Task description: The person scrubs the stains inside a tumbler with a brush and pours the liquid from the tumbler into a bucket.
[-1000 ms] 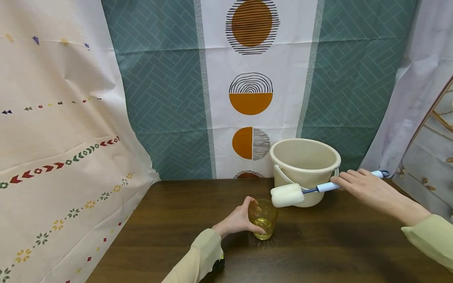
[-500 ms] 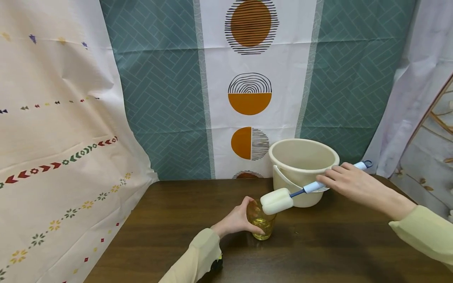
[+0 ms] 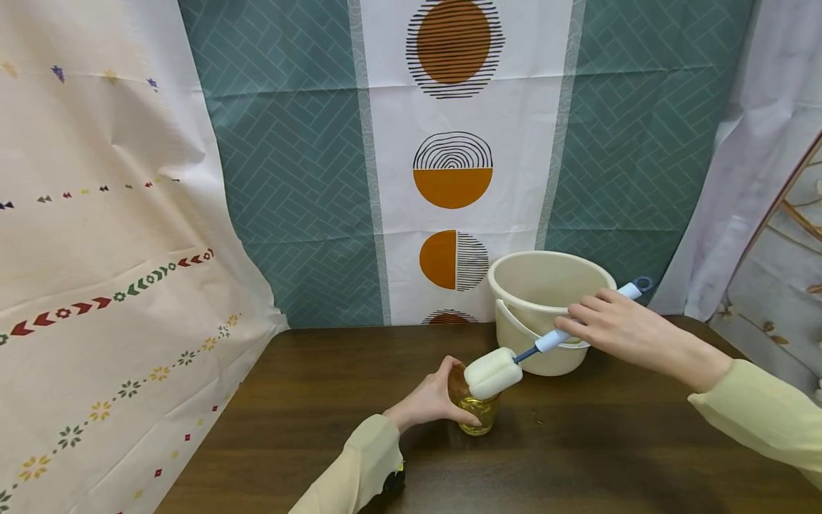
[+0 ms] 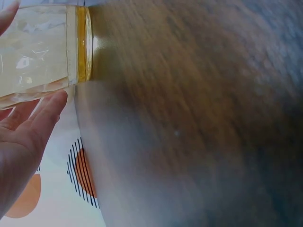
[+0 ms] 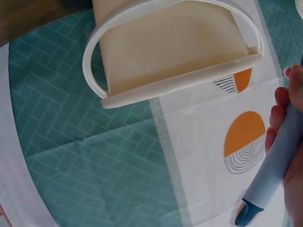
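Observation:
My left hand [image 3: 437,397] grips an amber glass [image 3: 480,415] that stands upright on the wooden table, thumb on the near side and fingers round the far side. In the left wrist view the glass [image 4: 42,52] shows its thick yellow base at the tabletop. My right hand [image 3: 610,325] holds a bottle brush by its light blue handle [image 3: 554,340]. Its white sponge head [image 3: 493,373] tilts down to the left and overlaps the mouth of the glass in the head view. In the right wrist view, curled fingers wrap the blue handle [image 5: 272,165].
A cream bucket [image 3: 529,325] with its handle lowered stands behind the brush, near the back of the table [image 3: 308,414]. A patterned curtain [image 3: 302,178] hangs behind. A small black and yellow object [image 3: 394,480] shows beside the left sleeve.
My right hand has carried the brush left and the sponge head down, from in front of the bucket to the mouth of the glass. The left hand keeps its hold on the glass.

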The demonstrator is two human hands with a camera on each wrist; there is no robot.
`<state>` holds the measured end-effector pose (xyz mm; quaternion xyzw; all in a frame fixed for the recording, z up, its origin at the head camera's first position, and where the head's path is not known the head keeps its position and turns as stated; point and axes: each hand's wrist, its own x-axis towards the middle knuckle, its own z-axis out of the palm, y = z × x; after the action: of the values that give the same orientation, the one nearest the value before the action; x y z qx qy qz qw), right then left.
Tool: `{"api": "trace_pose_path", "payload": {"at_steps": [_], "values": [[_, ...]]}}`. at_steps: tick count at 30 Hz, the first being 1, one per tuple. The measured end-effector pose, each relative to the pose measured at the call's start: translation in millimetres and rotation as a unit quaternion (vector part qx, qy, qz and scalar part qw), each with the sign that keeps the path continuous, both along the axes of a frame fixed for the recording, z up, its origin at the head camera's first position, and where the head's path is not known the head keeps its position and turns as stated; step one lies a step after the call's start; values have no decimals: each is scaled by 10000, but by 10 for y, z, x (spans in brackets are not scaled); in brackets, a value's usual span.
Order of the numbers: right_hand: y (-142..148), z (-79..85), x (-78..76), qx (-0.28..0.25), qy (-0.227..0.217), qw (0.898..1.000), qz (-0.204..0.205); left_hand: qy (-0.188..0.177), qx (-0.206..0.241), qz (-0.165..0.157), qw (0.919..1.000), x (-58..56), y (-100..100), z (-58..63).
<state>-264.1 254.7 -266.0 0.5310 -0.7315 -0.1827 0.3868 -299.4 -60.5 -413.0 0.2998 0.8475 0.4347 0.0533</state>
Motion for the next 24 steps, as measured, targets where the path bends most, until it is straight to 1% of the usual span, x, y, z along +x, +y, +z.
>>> {"api": "trace_pose_path", "payload": {"at_steps": [3,10,13,17,21,24], "values": [[-52,24,-12,17,47,9999,103,7,17,9,10000,-3,-2,1],[-174,56,-33,181,377,9989,199,80,-18,-7,10000,-10,-4,-5],[-207,53,-47,237,362,9989,188,87,-48,10,10000,-7,-4,0],[-245,45,-59,313,279,9990,147,6,-28,12,10000,3,-6,10],[-283,37,-64,396,198,9990,86,-67,36,-54,10000,6,-10,6],[-319,38,-72,431,121,9990,63,-39,68,-95,9999,1,-11,3]]}}
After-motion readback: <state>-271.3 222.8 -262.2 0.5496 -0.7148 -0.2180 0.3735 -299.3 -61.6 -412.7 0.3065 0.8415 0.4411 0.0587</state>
